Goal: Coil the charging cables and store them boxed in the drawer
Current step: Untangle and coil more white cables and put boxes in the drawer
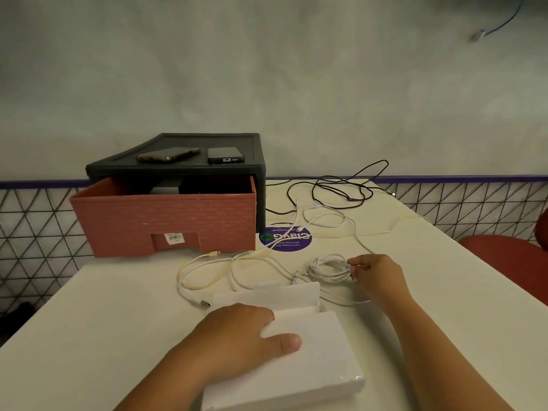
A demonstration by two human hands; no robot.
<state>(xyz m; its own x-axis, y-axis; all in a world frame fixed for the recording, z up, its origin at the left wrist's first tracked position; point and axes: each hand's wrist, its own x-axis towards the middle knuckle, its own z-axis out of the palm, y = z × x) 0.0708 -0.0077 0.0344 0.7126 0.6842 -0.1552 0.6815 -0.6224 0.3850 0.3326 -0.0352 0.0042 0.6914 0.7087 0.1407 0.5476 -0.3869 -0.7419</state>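
**Coiled cable pinched beside the box**

The coiled white cable [327, 269] lies on the bench [118, 307], just beyond the white box [314, 360]. The right grip [378, 274] pinches the coil's right edge with bent fingers. The left grip [237, 336] holds the box, thumb flat on top.

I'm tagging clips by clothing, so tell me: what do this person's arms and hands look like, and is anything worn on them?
Both forearms are bare as far as the frame shows, and no sleeve reaches into view. The left hand and the right hand wear no gloves, and no ring, watch or bracelet shows on either hand or wrist.
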